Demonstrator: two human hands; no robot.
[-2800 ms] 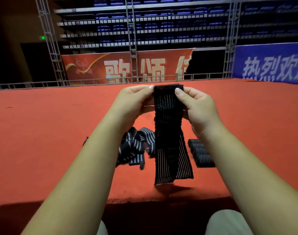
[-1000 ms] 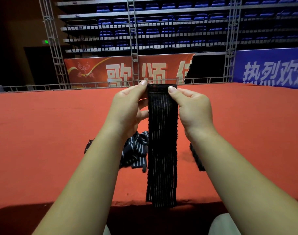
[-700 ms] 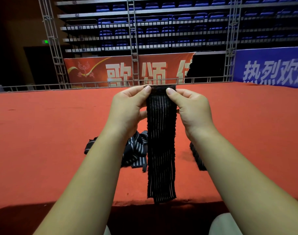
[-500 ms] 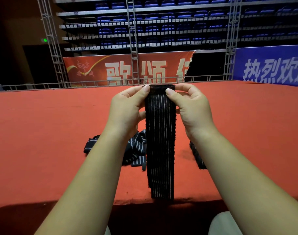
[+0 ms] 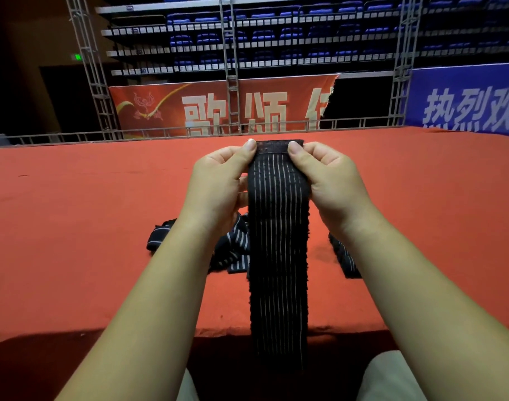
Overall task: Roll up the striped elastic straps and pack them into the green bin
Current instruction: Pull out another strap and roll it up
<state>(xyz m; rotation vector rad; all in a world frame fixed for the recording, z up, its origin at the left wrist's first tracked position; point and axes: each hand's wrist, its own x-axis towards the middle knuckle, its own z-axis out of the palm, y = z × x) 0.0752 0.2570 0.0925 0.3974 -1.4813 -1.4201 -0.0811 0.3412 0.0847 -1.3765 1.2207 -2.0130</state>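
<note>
A black elastic strap with thin white stripes (image 5: 277, 256) hangs straight down in front of me, its lower end below the edge of the red surface. My left hand (image 5: 218, 186) and my right hand (image 5: 331, 183) pinch its top end from either side, thumbs on the near face. Behind my left forearm lies a loose heap of striped straps (image 5: 233, 250). Rolled straps (image 5: 343, 256) lie to the right, mostly hidden by my right forearm. No green bin is in view.
The red carpeted platform (image 5: 73, 227) stretches wide to both sides, and its front edge (image 5: 102, 334) runs just before my knees. A metal rail (image 5: 160, 131), truss posts, banners and blue seating stand at the far side.
The strap now hangs longer and straighter, its lower end dropping past the platform edge. Both hands stay pinching the top end at about the same height.
</note>
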